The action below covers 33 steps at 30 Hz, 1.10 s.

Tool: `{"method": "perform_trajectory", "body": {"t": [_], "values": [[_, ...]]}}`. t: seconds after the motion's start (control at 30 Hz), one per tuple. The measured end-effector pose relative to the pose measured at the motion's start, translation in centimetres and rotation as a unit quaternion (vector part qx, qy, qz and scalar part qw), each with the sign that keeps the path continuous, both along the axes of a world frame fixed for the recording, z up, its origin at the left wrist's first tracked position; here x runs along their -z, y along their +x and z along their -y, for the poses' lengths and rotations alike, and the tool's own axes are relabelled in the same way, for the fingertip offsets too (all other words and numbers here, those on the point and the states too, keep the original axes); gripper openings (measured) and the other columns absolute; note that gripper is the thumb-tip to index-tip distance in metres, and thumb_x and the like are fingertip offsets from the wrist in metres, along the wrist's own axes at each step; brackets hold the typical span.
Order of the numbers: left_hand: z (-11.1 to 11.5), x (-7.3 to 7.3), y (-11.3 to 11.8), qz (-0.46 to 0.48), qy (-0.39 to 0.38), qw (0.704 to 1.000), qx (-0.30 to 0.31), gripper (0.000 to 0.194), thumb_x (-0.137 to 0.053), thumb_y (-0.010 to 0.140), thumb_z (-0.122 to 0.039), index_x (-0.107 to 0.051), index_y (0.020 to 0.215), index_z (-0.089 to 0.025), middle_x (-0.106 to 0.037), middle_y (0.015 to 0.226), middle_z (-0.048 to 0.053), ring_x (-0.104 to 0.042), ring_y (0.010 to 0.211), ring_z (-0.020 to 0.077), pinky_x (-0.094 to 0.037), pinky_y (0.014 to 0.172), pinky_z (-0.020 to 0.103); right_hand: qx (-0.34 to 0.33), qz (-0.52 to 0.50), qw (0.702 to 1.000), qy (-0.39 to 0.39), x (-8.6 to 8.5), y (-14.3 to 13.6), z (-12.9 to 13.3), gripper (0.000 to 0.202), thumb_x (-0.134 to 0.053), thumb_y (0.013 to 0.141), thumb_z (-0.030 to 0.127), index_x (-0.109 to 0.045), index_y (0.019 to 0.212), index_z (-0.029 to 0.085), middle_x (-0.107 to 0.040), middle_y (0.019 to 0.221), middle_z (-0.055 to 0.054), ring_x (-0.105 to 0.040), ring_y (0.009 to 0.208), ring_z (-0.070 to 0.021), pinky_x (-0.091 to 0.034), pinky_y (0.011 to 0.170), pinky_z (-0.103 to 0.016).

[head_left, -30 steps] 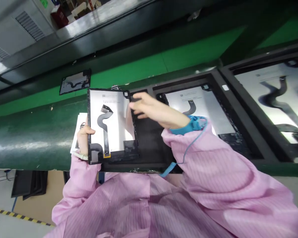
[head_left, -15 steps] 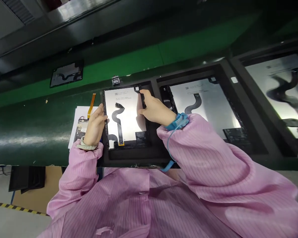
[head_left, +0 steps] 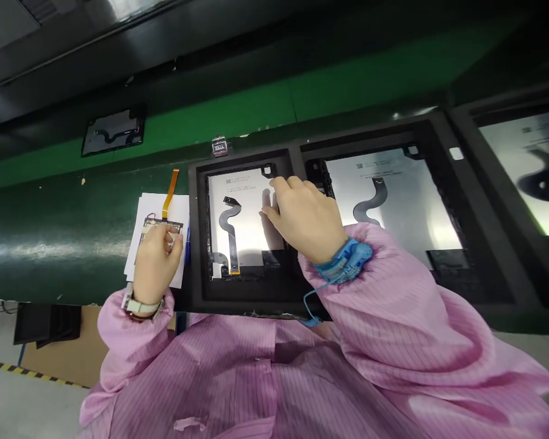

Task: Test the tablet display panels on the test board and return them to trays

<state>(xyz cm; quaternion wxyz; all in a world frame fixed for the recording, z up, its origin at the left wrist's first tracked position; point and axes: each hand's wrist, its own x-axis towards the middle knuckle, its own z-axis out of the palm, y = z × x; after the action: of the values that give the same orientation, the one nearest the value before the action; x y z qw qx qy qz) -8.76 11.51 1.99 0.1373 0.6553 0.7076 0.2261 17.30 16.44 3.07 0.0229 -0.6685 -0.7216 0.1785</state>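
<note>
A tablet screen assembly (head_left: 249, 228) lies silver back up inside a black foam tray (head_left: 242, 294), with a curved dark flex cable (head_left: 231, 235) on it. My right hand (head_left: 308, 216) is over its upper right edge, thumb and fingers apart, and grips nothing that I can see. To the left, my left hand (head_left: 155, 262) reaches over a small circuit board (head_left: 176, 227) that rests on white paper (head_left: 139, 210). Its fingers are curled together at the board; whatever they hold is hidden. An orange ribbon cable (head_left: 169, 194) sticks up from the board.
A second screen assembly (head_left: 348, 177) sits in the tray's right section, and another one (head_left: 507, 143) is farther right. At the back left lies a further tablet part (head_left: 112, 134). A small metal block (head_left: 219, 146) stands behind the tray. A blue wrist-strap cord (head_left: 307, 299) hangs from my right wrist.
My left hand has left the screen's left edge and moved left onto the circuit board. The right hand stays near the screen's upper right edge. The view has shifted slightly.
</note>
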Motion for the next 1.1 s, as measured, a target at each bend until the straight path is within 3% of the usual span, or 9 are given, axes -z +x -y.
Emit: {"method": "perform_trajectory", "body": {"t": [0.13, 0.27, 0.4, 0.5, 0.67, 0.77, 0.83, 0.93, 1.1], "values": [[1.9, 2.7, -0.2, -0.11, -0.042, 0.993, 0.006, 0.011, -0.058, 0.088, -0.036, -0.053, 0.087, -0.026, -0.056, 0.08, 0.005, -0.059, 0.076, 0.0278, -0.046, 0.07, 0.039, -0.003, -0.029, 0.999, -0.017, 0.1, 0.2, 0.0, 0.036, -0.055, 0.1, 0.031, -0.06, 0.13, 0.013, -0.069, 0.12, -0.017, -0.066, 0.113, -0.0379, -0.055, 0.077, -0.045], [2.1, 4.2, 0.0, -0.138, -0.044, 0.989, 0.013, 0.009, -0.051, 0.091, -0.031, -0.048, 0.084, -0.026, -0.057, 0.08, 0.008, -0.059, 0.076, 0.0286, -0.041, 0.067, 0.038, -0.002, -0.062, 0.997, -0.034, 0.1, 0.4, -0.2, 0.034, -0.054, 0.1, 0.033, -0.062, 0.129, 0.017, -0.072, 0.118, -0.012, -0.069, 0.102, -0.0342, -0.05, 0.073, -0.041], [2.0, 3.5, -0.7, -0.091, 0.032, 0.994, -0.061, 0.011, -0.052, 0.093, -0.032, -0.05, 0.086, -0.024, -0.059, 0.073, 0.004, -0.059, 0.068, 0.0236, -0.042, 0.065, 0.035, 0.01, -0.136, 0.99, -0.017, -0.4, 0.5, 0.5, 0.029, -0.054, 0.1, 0.031, -0.064, 0.124, 0.018, -0.075, 0.104, -0.008, -0.069, 0.095, -0.028, -0.043, 0.072, -0.036], [3.2, 2.1, 0.2, -0.022, 0.126, 0.986, -0.11, 0.012, -0.052, 0.098, -0.032, -0.053, 0.095, -0.021, -0.065, 0.077, 0.002, -0.062, 0.068, 0.0194, -0.045, 0.065, 0.031, -0.011, -0.276, 0.96, -0.037, -0.4, -0.2, 2.9, 0.027, -0.054, 0.1, 0.037, -0.063, 0.119, 0.019, -0.071, 0.085, -0.002, -0.065, 0.078, -0.0194, -0.04, 0.069, -0.032], [7.0, 0.3, 5.2, 0.105, 0.064, 0.974, 0.188, 0.011, -0.05, 0.103, -0.026, -0.06, 0.104, -0.02, -0.067, 0.087, 0.003, -0.063, 0.079, 0.0161, -0.049, 0.07, 0.027, -0.047, -0.52, 0.849, -0.083, 1.2, -2.5, 8.1, 0.032, -0.049, 0.101, 0.051, -0.057, 0.094, 0.021, -0.058, 0.069, 0.002, -0.054, 0.064, -0.013, -0.038, 0.064, -0.028], [8.3, -0.4, 6.4, 0.207, -0.047, 0.944, 0.252, 0.023, -0.045, 0.107, -0.032, -0.064, 0.104, -0.018, -0.064, 0.085, 0.004, -0.059, 0.076, 0.0156, -0.047, 0.068, 0.026, 0.019, -0.622, 0.78, -0.069, 2.0, -3.1, 10.4, 0.039, -0.044, 0.104, 0.05, -0.049, 0.077, 0.021, -0.051, 0.068, 0.003, -0.05, 0.062, -0.0102, -0.039, 0.063, -0.026], [8.5, -0.7, 6.1, 0.312, -0.161, 0.901, 0.254, 0.032, -0.045, 0.107, -0.041, -0.064, 0.102, -0.017, -0.057, 0.074, 0.001, -0.05, 0.065, 0.0126, -0.041, 0.06, 0.025, 0.066, -0.67, 0.735, -0.086, 2.0, -3.1, 11.6, 0.041, -0.045, 0.104, 0.051, -0.049, 0.076, 0.021, -0.047, 0.065, 0.004, -0.046, 0.057, -0.0087, -0.038, 0.057, -0.024], [8.2, -0.7, 5.6, 0.479, -0.306, 0.785, 0.244, 0.042, -0.047, 0.105, -0.052, -0.063, 0.096, -0.014, -0.042, 0.063, -0.005, -0.032, 0.053, 0.0083, -0.029, 0.052, 0.024, 0.111, -0.705, 0.695, -0.083, 1.8, -3.3, 13.0, 0.041, -0.047, 0.104, 0.051, -0.052, 0.078, 0.02, -0.047, 0.062, 0.005, -0.044, 0.052, -0.0073, -0.037, 0.051, -0.022], [8.0, -0.1, 6.4, 0.666, -0.405, 0.592, 0.205, 0.04, -0.059, 0.101, -0.051, -0.061, 0.087, -0.013, -0.03, 0.054, -0.009, -0.023, 0.048, 0.0059, -0.025, 0.049, 0.022, 0.142, -0.692, 0.707, -0.021, 1.5, -3.8, 13.8, 0.042, -0.049, 0.104, 0.049, -0.057, 0.074, 0.02, -0.052, 0.061, 0.003, -0.048, 0.047, -0.0075, -0.035, 0.043, -0.022]]}}
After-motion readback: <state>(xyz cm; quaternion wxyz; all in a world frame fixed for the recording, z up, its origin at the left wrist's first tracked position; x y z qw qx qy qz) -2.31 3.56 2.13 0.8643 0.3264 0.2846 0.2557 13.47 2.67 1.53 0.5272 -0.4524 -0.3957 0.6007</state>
